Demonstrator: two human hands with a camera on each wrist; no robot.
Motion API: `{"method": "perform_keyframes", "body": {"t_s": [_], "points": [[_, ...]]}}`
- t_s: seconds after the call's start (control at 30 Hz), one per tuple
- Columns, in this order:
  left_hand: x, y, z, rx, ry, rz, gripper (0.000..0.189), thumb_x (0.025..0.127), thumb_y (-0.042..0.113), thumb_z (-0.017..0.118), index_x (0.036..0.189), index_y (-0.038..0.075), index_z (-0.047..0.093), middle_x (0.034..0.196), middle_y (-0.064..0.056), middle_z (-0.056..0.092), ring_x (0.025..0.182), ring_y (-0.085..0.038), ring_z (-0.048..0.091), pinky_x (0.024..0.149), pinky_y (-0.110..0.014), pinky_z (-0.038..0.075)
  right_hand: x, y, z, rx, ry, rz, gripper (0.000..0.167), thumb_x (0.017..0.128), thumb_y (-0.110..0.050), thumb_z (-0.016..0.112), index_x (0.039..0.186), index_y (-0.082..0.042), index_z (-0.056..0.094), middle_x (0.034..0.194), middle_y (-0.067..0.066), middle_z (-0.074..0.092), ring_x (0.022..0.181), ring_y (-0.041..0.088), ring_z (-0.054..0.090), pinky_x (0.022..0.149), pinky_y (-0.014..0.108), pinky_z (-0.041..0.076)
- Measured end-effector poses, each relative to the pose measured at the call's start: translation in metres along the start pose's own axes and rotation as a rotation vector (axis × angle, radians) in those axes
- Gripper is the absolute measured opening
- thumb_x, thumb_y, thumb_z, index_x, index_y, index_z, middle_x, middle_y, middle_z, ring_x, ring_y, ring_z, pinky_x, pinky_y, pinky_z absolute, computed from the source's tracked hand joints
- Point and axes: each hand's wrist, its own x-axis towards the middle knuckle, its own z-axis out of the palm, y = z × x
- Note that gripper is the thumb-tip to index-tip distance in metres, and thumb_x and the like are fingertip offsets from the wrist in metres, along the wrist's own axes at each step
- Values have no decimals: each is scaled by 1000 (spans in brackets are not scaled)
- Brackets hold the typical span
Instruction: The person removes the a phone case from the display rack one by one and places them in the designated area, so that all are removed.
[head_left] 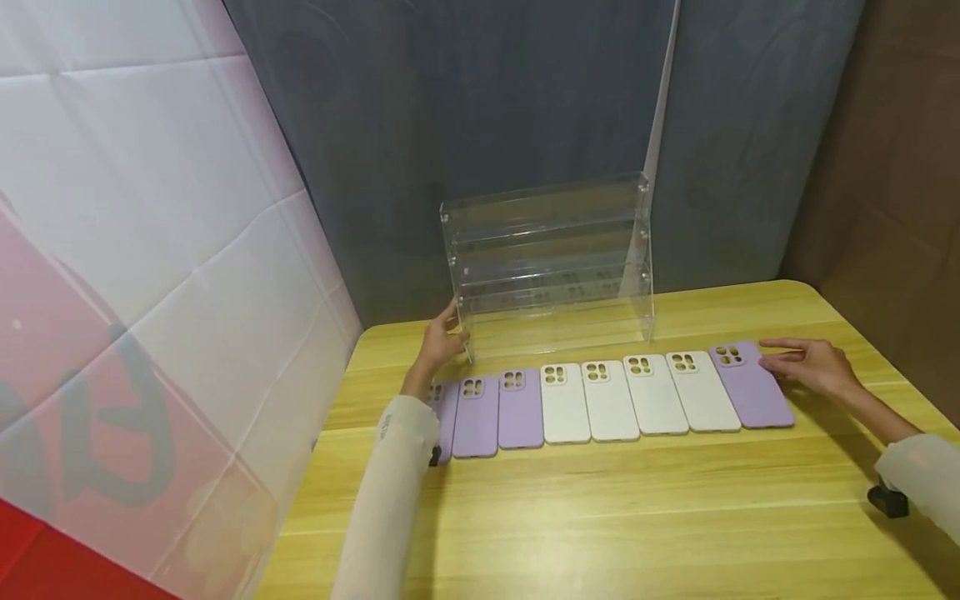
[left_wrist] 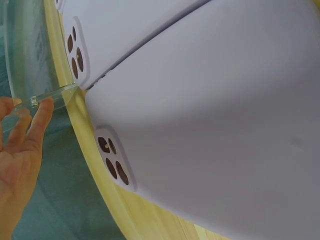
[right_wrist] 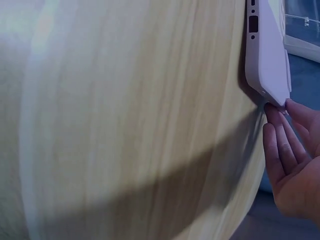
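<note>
My left hand (head_left: 442, 340) grips the lower left side of a clear acrylic display stand (head_left: 555, 329). In the left wrist view, the left hand's fingers (left_wrist: 41, 117) meet the stand's clear side panel (left_wrist: 55, 96). At the right end of a row of phone cases, my right hand (head_left: 813, 367) pinches the edge of a purple phone case (head_left: 757, 396). The right wrist view shows the thumb and fingers at one corner of that purple case (right_wrist: 270, 65). Part of the leftmost purple phone case (head_left: 447, 417) is hidden by the left arm.
Several white phone cases (head_left: 611, 412) lie side by side between the purple ones. Two more purple cases (head_left: 520, 421) lie left of them. All rest on a yellow wood-grain table (head_left: 600, 525). A dark grey curtain (head_left: 465, 100) hangs behind the stand.
</note>
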Motion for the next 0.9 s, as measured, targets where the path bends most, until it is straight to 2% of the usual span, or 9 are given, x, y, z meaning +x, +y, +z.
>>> {"method": "perform_keyframes", "body": {"t_s": [0.1, 0.2, 0.33, 0.43, 0.5, 0.7, 0.8, 0.9], "points": [[0, 1, 0, -10, 0, -6, 83, 98, -6, 62, 165, 25, 25, 155, -34, 42, 114, -47, 67, 74, -25, 65, -1, 1, 1, 40, 1, 10, 60, 96, -28, 76, 136, 14, 59, 100, 19, 78, 74, -10, 67, 58, 23, 61], [-1, 2, 0, -19, 0, -12, 84, 98, -6, 61, 166, 25, 25, 155, -34, 41, 112, -49, 68, 70, -22, 64, -2, 4, 3, 99, -6, 10, 61, 96, -24, 77, 137, 16, 57, 95, 8, 80, 75, -12, 67, 60, 23, 63], [-1, 2, 0, -21, 5, -19, 84, 98, -7, 62, 165, 28, 26, 156, -33, 42, 108, -50, 68, 74, -30, 66, -4, 6, 4, 150, -11, -4, 61, 95, -19, 78, 138, 17, 54, 90, -9, 80, 78, -14, 67, 60, 20, 61], [-1, 2, 0, -20, 5, -21, 84, 98, -7, 62, 165, 29, 26, 156, -32, 42, 109, -49, 68, 80, -40, 67, -6, 7, 4, 160, -7, -18, 61, 95, -19, 78, 138, 17, 55, 92, -16, 78, 79, -14, 67, 58, 19, 60], [0, 1, 0, -15, 4, -18, 84, 98, -7, 62, 165, 29, 25, 155, -33, 42, 113, -48, 68, 81, -42, 67, -8, 8, 4, 167, -6, -27, 61, 95, -19, 78, 139, 17, 55, 94, -16, 78, 80, -14, 67, 58, 19, 60], [0, -1, 1, -3, 2, -11, 84, 97, -6, 61, 166, 26, 24, 155, -34, 42, 117, -44, 67, 76, -31, 67, -10, 9, 4, 168, 0, -36, 61, 94, -18, 79, 138, 16, 55, 97, -14, 78, 80, -13, 68, 58, 18, 60], [-1, 0, 1, -6, -6, -5, 84, 98, -6, 60, 166, 25, 23, 156, -34, 40, 118, -45, 66, 81, -37, 67, -10, 9, 4, 134, 1, -31, 60, 94, -20, 79, 138, 14, 57, 99, -11, 78, 80, -15, 66, 58, 18, 59], [-1, 3, 1, -19, -10, 3, 84, 98, -8, 59, 166, 25, 22, 158, -34, 38, 119, -48, 65, 88, -49, 65, -9, 9, 4, 84, 8, -35, 59, 93, -24, 80, 137, 11, 60, 102, -6, 79, 81, -19, 62, 59, 17, 57]]}}
